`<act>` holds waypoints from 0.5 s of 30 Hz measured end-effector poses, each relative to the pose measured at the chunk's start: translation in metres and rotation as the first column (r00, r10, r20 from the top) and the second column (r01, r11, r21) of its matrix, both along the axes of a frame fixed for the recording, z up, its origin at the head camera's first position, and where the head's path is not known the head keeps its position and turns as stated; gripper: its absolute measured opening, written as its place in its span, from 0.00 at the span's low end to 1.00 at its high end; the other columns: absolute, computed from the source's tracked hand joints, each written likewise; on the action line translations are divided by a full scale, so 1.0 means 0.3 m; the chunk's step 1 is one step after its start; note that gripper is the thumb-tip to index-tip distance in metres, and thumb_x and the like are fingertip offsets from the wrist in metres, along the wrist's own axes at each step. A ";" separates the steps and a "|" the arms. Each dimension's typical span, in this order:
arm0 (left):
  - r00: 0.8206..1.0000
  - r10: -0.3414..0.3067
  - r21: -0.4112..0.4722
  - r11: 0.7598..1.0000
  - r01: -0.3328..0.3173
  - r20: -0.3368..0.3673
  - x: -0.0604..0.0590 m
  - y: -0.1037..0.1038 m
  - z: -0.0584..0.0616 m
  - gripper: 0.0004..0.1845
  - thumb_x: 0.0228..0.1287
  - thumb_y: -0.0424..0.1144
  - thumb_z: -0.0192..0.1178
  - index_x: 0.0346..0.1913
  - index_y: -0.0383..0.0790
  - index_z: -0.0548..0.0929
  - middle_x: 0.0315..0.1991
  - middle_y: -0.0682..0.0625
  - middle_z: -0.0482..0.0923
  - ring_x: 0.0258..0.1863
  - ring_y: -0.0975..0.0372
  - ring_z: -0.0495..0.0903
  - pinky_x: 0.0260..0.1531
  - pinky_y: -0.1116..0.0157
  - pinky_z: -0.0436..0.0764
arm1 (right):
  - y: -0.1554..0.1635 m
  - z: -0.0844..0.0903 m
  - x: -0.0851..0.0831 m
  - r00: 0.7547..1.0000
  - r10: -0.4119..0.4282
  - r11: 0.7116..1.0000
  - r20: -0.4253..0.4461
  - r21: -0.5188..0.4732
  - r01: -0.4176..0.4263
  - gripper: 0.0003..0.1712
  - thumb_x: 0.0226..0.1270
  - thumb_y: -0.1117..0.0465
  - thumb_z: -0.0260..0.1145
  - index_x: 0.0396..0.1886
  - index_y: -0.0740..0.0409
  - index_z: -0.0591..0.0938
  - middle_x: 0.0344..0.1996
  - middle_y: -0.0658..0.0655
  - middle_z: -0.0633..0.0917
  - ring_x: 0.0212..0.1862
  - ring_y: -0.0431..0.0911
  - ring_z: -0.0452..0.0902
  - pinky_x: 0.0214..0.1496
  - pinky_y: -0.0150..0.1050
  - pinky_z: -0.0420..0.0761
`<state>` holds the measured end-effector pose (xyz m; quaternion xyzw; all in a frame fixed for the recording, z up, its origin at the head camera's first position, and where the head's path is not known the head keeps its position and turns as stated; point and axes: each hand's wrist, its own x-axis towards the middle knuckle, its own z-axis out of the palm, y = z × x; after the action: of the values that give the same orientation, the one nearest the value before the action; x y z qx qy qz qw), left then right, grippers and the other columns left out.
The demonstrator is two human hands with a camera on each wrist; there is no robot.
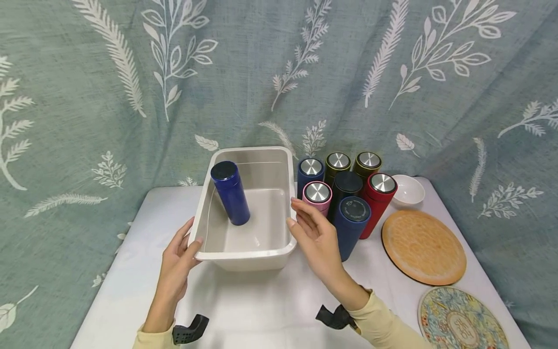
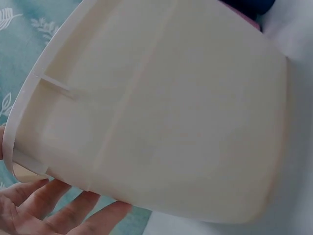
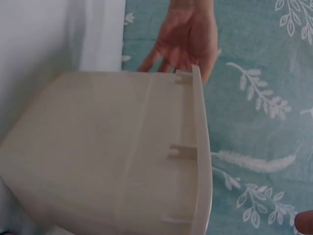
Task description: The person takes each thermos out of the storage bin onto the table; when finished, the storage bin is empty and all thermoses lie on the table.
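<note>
A cream plastic tub (image 1: 242, 254) stands in front of me on the white table. Inside it, a blue thermos flask (image 1: 231, 194) with a black lid stands upright. My left hand (image 1: 176, 257) holds the tub's near-left corner, thumb over the rim and fingers spread along the outer wall, as the left wrist view shows. At the right rim is my right hand (image 1: 320, 237), its index fingertip and thumb overlapping the edge in the head view. In the right wrist view, its thumb (image 3: 304, 223) stands off from the rim; its other fingers are outside that frame.
Several flasks crowd just right of the tub, including a pink one (image 1: 317, 196), a red one (image 1: 378, 203) and a blue one (image 1: 350, 228). Farther right are a white bowl (image 1: 409, 191), a round tan mat (image 1: 423, 247) and a patterned round mat (image 1: 462, 320). A curtain (image 1: 244, 72) hangs behind.
</note>
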<state>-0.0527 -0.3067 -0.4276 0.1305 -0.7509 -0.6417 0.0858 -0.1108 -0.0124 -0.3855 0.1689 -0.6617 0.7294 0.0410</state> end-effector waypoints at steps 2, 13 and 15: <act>1.000 0.002 -0.003 1.000 -0.002 0.004 -0.003 0.006 -0.001 0.31 0.77 0.38 0.53 0.78 0.50 0.60 0.74 0.35 0.65 0.50 0.79 0.79 0.41 0.72 0.84 | -0.007 0.012 -0.022 1.000 0.019 1.000 0.010 0.019 -0.019 0.23 0.69 0.67 0.66 0.64 0.60 0.78 0.65 0.60 0.79 0.70 0.48 0.74 0.69 0.32 0.72; 1.000 0.019 0.011 1.000 -0.019 -0.002 -0.002 0.021 -0.008 0.30 0.76 0.39 0.54 0.78 0.51 0.61 0.73 0.35 0.65 0.49 0.78 0.81 0.40 0.71 0.85 | -0.093 0.098 -0.111 0.993 0.119 0.991 0.025 0.056 -0.120 0.27 0.68 0.63 0.68 0.65 0.59 0.77 0.65 0.59 0.79 0.71 0.49 0.73 0.71 0.34 0.71; 1.000 0.019 0.020 1.000 -0.019 -0.004 -0.002 0.021 -0.009 0.30 0.77 0.39 0.54 0.78 0.50 0.61 0.74 0.35 0.64 0.50 0.78 0.80 0.40 0.71 0.85 | -0.113 0.115 -0.134 0.992 0.123 0.990 0.015 0.060 -0.124 0.26 0.68 0.62 0.68 0.65 0.59 0.77 0.65 0.59 0.80 0.70 0.49 0.74 0.71 0.35 0.72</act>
<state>-0.0533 -0.3003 -0.4304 0.1372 -0.7431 -0.6485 0.0919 -0.1510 -0.0464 -0.3510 0.2067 -0.6719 0.7111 -0.0130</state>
